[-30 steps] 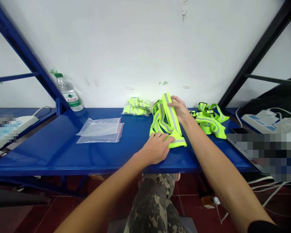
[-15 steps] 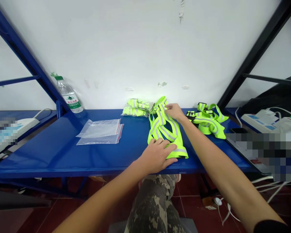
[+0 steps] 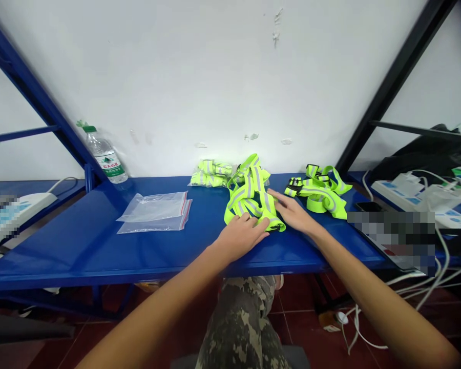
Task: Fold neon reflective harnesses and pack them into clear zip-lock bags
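A neon yellow-green reflective vest made of straps with silver stripes lies bunched on the blue table, its lower end toward me. My left hand has its fingers curled over that lower end, closed on the fabric. Along the vest's right side, my right hand reaches in with its fingers stretched out, touching the edge; some fingertips are hidden. A second reflective vest with black buckles lies loose to the right. Behind and left of the first vest, folded reflective vests sit in clear plastic.
Two clear zip bags overlap on the blue table, left of the vest. A water bottle leans at the back left. A dark phone, a partly blurred flat device, power strips and white cables crowd the right side.
My right hand has moved from the vest's upper end down to its right side, fingers straightening. The vest's lower end is drawn up and more bunched; my left hand moved with it.
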A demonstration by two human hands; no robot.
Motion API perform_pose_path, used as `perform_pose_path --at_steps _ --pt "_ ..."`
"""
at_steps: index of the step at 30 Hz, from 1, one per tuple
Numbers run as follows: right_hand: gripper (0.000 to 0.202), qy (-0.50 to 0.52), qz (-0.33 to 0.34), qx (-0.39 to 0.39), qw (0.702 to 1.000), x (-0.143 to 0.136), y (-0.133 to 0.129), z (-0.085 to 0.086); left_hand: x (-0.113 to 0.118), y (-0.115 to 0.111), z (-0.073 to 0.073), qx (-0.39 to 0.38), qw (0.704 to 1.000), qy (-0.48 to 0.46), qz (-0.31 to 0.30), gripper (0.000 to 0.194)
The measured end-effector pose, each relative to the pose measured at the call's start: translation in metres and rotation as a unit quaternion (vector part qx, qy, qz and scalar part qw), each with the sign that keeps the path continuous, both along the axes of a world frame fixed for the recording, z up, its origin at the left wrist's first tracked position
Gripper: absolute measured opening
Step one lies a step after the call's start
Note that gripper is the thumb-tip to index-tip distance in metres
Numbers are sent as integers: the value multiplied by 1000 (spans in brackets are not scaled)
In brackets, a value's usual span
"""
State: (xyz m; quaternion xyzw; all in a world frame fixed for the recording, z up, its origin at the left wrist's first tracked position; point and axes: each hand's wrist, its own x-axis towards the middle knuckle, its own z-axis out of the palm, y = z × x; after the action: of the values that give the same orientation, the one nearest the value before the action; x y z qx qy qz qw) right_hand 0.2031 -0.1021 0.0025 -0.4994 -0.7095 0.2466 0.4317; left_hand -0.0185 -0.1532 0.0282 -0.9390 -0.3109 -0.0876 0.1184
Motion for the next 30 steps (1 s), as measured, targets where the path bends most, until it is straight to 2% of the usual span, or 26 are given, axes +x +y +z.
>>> perform_pose_path --at_steps 2,5,7,9,12,14,17,19,22,24,25,27,30 --pt "51 -10 -3 37 999 -1 -21 -8 0 1 1 5 1000 2 -5 43" --pt "62 -79 -14 130 988 -2 -48 -9 -1 2 2 9 1000 -4 -12 44" --pt "73 -139 17 162 977 -2 -62 -7 -1 2 2 8 1000 -9 -14 44" --pt "79 -175 73 151 970 -2 -70 -6 -1 3 1 -1 1000 -10 -13 45" --pt "68 -188 114 121 968 -4 -74 -9 -1 5 -4 -14 1000 -16 -21 48" --pt "56 -191 108 120 968 -6 -72 -12 -2 7 -7 -19 999 -27 -34 50" --pt "49 -202 96 124 967 -9 -68 -13 -3 6 -9 -19 996 -62 -54 52" --pt "47 -208 88 123 966 -10 -68 -14 -5 1 -8 11 995 -94 -25 53" --pt "43 -210 83 118 967 -11 -68 -15 -6 -14 -5 64 981 -136 119 56" --pt "43 -210 82 119 967 -10 -68 -17 -6 -22 -5 39 966 -155 202 57" --pt "43 -210 78 120 967 -10 -68 -19 -7 -25 -6 9 962 -164 219 56" --pt "43 -208 67 120 969 -9 -66 -21 -8 -25 -9 -59 958 -187 210 52" --pt "41 -193 61 109 973 -9 -63 -22 -12 -18 -14 -137 951 -235 148 48"
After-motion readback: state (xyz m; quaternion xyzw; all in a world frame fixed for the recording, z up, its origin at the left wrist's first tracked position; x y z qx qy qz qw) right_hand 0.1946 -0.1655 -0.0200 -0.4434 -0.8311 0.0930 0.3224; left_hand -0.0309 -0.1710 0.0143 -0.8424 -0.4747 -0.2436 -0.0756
